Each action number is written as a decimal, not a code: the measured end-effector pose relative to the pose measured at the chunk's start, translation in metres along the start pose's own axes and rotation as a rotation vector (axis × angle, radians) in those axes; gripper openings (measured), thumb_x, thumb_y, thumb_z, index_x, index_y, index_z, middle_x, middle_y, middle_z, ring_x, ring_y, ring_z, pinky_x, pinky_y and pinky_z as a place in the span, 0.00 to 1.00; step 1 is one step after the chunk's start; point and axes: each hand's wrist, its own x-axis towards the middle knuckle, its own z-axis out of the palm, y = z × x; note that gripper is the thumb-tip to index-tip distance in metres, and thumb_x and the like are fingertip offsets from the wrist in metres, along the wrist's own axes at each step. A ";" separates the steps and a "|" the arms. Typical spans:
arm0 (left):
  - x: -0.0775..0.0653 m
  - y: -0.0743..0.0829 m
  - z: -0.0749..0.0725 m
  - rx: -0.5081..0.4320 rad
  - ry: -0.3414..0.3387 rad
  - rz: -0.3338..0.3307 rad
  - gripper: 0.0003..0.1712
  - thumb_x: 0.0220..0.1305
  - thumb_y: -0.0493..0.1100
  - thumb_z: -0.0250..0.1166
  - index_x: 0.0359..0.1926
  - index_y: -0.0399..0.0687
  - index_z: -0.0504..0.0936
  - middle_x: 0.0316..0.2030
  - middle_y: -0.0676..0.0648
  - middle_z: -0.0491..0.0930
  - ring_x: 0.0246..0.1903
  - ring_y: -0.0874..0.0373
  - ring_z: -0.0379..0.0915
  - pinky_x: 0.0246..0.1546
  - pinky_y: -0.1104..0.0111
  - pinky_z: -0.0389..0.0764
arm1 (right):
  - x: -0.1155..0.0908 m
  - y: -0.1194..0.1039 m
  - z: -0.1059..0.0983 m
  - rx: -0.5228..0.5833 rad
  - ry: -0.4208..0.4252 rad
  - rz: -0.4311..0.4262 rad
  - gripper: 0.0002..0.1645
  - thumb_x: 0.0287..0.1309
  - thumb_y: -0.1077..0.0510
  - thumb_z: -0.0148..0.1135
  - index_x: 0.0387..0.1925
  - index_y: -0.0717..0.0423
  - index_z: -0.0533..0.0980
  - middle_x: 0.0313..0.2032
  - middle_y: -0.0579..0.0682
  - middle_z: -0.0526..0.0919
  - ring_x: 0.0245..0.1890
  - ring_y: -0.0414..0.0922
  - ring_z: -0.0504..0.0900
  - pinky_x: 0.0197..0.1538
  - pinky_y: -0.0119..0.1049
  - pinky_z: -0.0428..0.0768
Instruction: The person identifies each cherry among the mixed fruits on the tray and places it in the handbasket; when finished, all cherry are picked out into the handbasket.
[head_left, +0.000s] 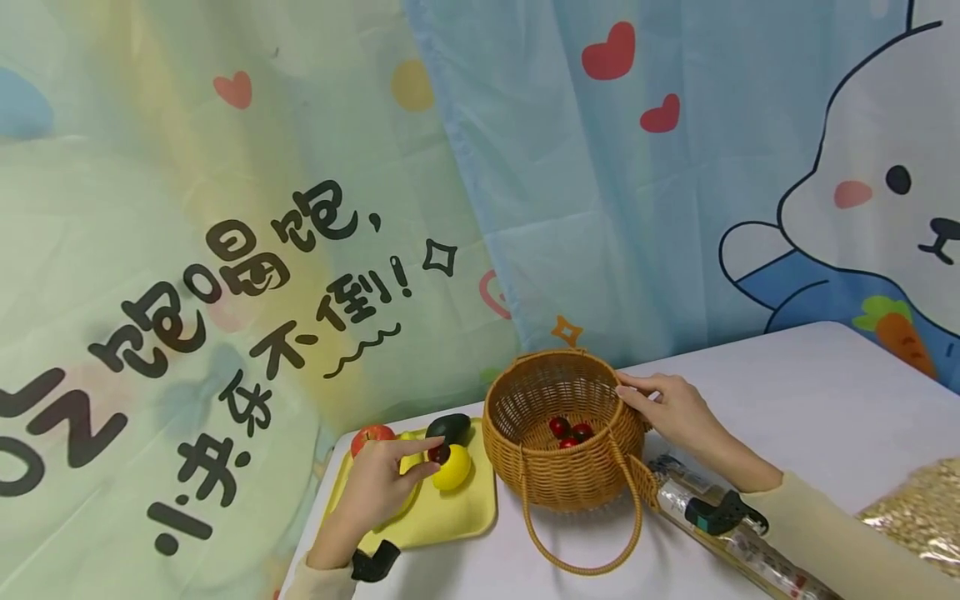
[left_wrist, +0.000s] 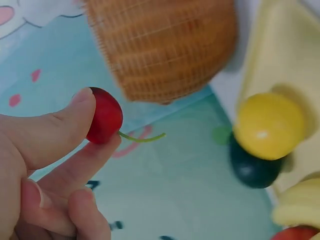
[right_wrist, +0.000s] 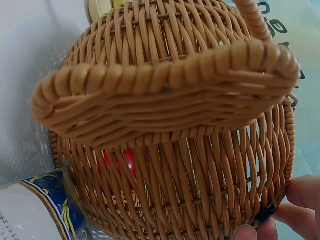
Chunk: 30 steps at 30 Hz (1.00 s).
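Between thumb and fingertip, my left hand (head_left: 378, 485) pinches a dark red cherry (left_wrist: 106, 116) with a thin green stem, held above the yellow tray (head_left: 476, 521). A brown wicker basket (head_left: 570, 479) stands to the right of that hand, its looped handle (head_left: 583, 570) hanging down in front. Several red cherries (head_left: 567, 443) lie on the basket's bottom. On the basket's right rim, my right hand (head_left: 678, 412) grips the edge with thumb and fingers. In the right wrist view only its fingertips (right_wrist: 300, 220) show, beside the weave.
The tray holds a yellow lemon (head_left: 452, 468), a dark green avocado (head_left: 448, 428), a red apple (head_left: 371, 437) and bananas partly behind the left hand. Right of the basket lie a long plastic-wrapped package (head_left: 750, 546) and a bag of pale grains (head_left: 918, 508). A printed curtain hangs behind the table.
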 end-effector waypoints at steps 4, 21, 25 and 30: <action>0.011 0.009 -0.015 0.011 0.026 0.026 0.19 0.57 0.41 0.77 0.51 0.56 0.91 0.13 0.60 0.73 0.13 0.74 0.39 0.17 0.78 0.46 | 0.000 0.000 -0.001 -0.003 0.005 -0.007 0.27 0.74 0.49 0.59 0.67 0.57 0.76 0.48 0.65 0.84 0.22 0.42 0.77 0.23 0.35 0.75; 0.098 0.056 -0.027 0.083 -0.138 0.183 0.18 0.63 0.43 0.74 0.54 0.60 0.89 0.25 0.53 0.88 0.11 0.69 0.40 0.16 0.75 0.53 | 0.000 0.000 0.001 0.016 0.000 0.001 0.27 0.74 0.49 0.59 0.67 0.58 0.76 0.47 0.65 0.84 0.25 0.45 0.79 0.25 0.34 0.79; 0.118 0.060 -0.023 0.082 -0.203 0.182 0.18 0.63 0.44 0.74 0.54 0.60 0.89 0.31 0.53 0.90 0.11 0.66 0.44 0.16 0.74 0.53 | 0.000 0.000 0.001 0.019 0.002 0.003 0.27 0.74 0.49 0.59 0.67 0.57 0.75 0.46 0.64 0.84 0.24 0.44 0.78 0.25 0.35 0.78; 0.139 0.060 -0.010 0.107 -0.266 0.192 0.16 0.63 0.44 0.75 0.52 0.59 0.90 0.46 0.55 0.91 0.21 0.66 0.75 0.24 0.73 0.70 | 0.000 0.000 0.001 0.023 0.002 0.011 0.27 0.74 0.49 0.59 0.67 0.57 0.76 0.45 0.63 0.84 0.23 0.43 0.77 0.24 0.35 0.77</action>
